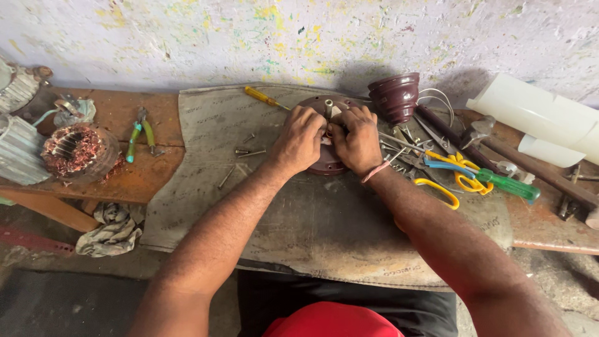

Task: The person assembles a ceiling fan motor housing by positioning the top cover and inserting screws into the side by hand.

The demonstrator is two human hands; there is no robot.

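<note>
- Your left hand (298, 138) and right hand (357, 140) sat side by side, knuckles up, both resting on a round dark brown motor cover (324, 163) that lay flat on the grey mat (312, 231) spread over the surface (118, 175).
- Both hands were curled narrow, fingertips pinched together at the cover's middle beside its short metal shaft (328, 107); what they pinched was too small to tell.
- Just beyond your left hand lay a yellow-handled screwdriver (265, 97), and a few loose bolts (249, 151) lay near its outer side.
- Well out from your left hand rested green-handled pliers (140, 138) and a copper-wound stator (78, 151), with a crumpled rag (112, 231) nearer you.
- Just beyond your right hand stood a dark brown bell-shaped cup (394, 97).
- Close to the outer side of your right hand lay yellow-handled scissors (452, 181) and a green-handled screwdriver (508, 185) among other tools, with white rolled sheets (540, 115) farther out.
</note>
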